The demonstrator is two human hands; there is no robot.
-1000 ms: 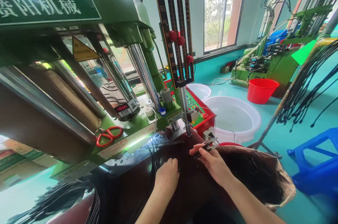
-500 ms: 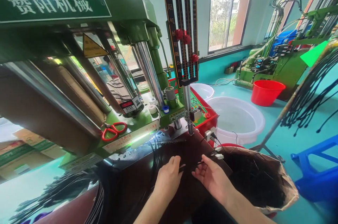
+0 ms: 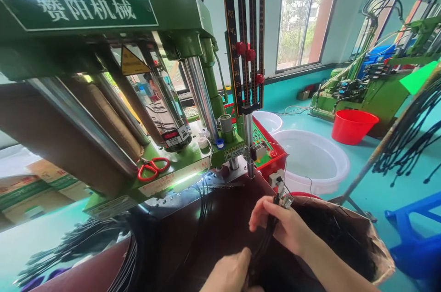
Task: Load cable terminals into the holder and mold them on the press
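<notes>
Teal floor (image 3: 370,165) was seen at right, a green machine (image 3: 182,12) at upper left. Over the table (image 3: 223,211), lower centre, a black cable bundle (image 3: 267,236) was held by the right hand (image 3: 284,225), fingers narrowed; whether it was gripped by the left hand (image 3: 230,270), fingers curled, could not be told.

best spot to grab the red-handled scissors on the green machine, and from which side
I'd take the red-handled scissors by the spread red loops, coming from the front right: the loops lie toward the bed's front edge, while a metal column stands close on their left. The blades are hard to make out.
</notes>
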